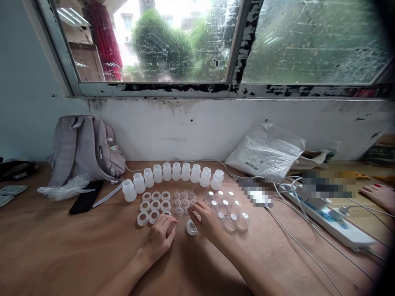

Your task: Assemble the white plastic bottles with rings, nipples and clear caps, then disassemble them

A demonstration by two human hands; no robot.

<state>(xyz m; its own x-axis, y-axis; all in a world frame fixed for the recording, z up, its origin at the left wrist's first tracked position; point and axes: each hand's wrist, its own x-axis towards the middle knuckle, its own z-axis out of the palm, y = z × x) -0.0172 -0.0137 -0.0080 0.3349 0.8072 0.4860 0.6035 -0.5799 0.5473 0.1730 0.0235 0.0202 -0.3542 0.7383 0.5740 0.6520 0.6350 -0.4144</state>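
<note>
My left hand (pixel 160 236) rests on the table at the near edge of a group of white screw rings (pixel 156 204). Its fingers are loosely bent, with the thumb apart and nothing visible in them. My right hand (pixel 206 220) reaches over a group of small clear silicone teats (pixel 184 202), forefinger and thumb apart near the closest ones, partly covering them. Just below those fingertips lies a single ring-shaped piece (pixel 191 227); whether anything sits in it is unclear. Right of this hand are several clear domed caps (pixel 230 223) with white round tops.
Frosted white bottles (pixel 166 172) stand in an arc behind the parts. At left are a backpack (pixel 83 148), a plastic bag (pixel 66 188) and a black phone (pixel 86 198). Rightward lie a silvery bag (pixel 267 150), a power strip (pixel 336 222) with cables, and another person's hand (pixel 378 195).
</note>
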